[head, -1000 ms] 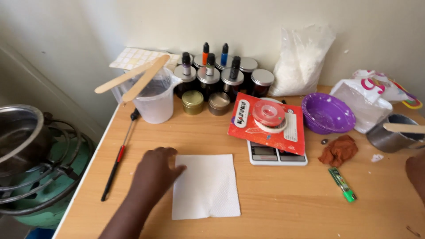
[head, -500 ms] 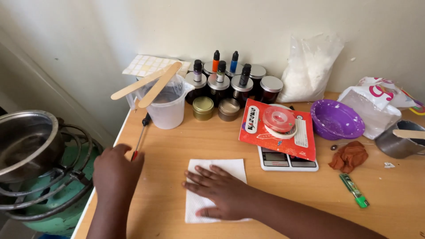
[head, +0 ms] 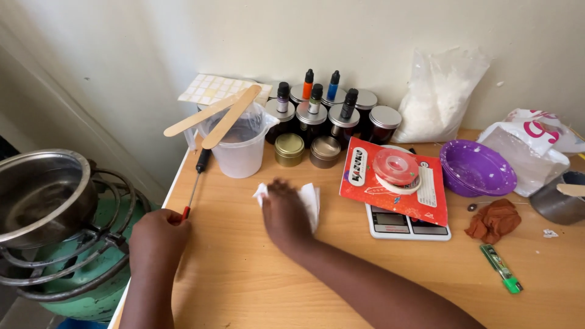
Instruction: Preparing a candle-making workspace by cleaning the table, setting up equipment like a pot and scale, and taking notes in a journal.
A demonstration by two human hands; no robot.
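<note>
My right hand (head: 285, 214) presses down on a white paper napkin (head: 308, 198) that is now crumpled on the wooden table (head: 341, 268), with its fingers bunched over the paper. My left hand (head: 157, 239) rests at the table's left edge, its fingers at the red tip of a long thin probe (head: 194, 189) with a black top. Whether it grips the probe I cannot tell. Just behind stands a clear plastic jug (head: 239, 143) with two flat wooden sticks (head: 222, 113) laid across it.
Tins, jars and small dropper bottles (head: 329, 116) line the back wall. A red card with a tape roll (head: 395, 173) lies on a white scale (head: 405, 222). A purple bowl (head: 478, 167), plastic bags, brown cloth (head: 495, 220) and green lighter (head: 501, 268) sit right. A steel pot (head: 42, 192) sits on a burner at left.
My right hand came in over the flat napkin, slid it toward the jug and bunched it up. My left hand left the napkin and moved to the probe's tip at the left edge.
</note>
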